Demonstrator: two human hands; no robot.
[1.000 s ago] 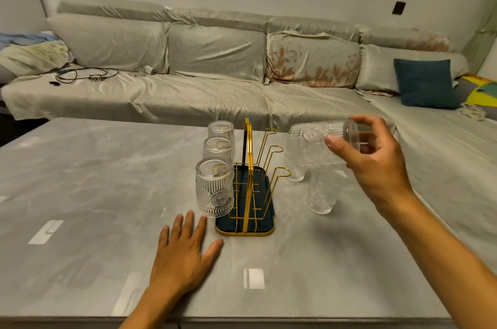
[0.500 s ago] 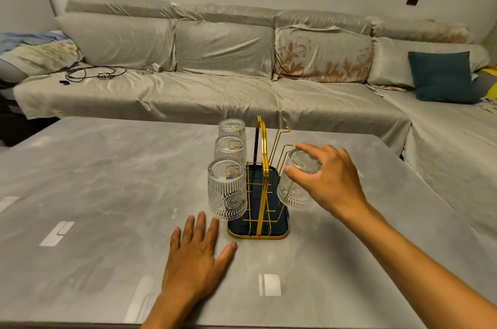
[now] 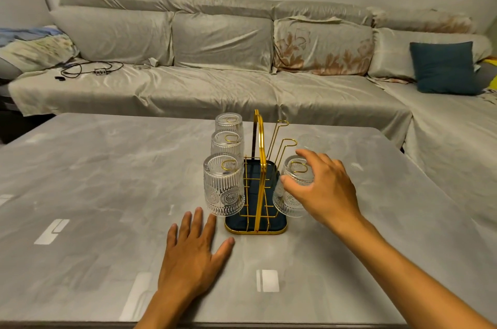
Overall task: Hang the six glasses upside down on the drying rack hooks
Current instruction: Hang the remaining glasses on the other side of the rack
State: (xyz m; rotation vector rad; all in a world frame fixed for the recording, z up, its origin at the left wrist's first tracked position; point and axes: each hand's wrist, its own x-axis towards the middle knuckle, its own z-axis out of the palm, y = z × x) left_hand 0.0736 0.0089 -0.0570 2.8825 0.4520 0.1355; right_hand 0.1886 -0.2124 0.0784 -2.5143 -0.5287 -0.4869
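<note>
The drying rack [image 3: 256, 194] stands in the middle of the grey table [image 3: 107, 180]. It has thin gold wires, a tall gold handle and a dark blue tray at the bottom. Three clear glasses hang upside down on the hooks of its left side, in a row going away from the camera: the near glass [image 3: 224, 188], the middle glass [image 3: 226, 143] and the far glass [image 3: 229, 122]. A gold hook shows through the bottom of each one.

On the right side a fourth glass [image 3: 291, 194] hangs upside down on the nearest hook, tilted out a little. The right hand [image 3: 322, 186] is over it — the fingers curl loosely around its top, and the thumb tip touches the side. I cannot tell if the hand grips the glass or only rests on it. The two other gold hooks [image 3: 282, 135] on that side are bare.

One more glass [image 3: 312, 141] stands on the table just behind the right hand, partly hidden.

The left hand [image 3: 192, 256] lies flat on the table with its fingers spread, just in front of the rack — it holds nothing.

Behind the table is a long grey sofa [image 3: 215, 65] with a dark blue cushion [image 3: 443, 67] on the right.
</note>
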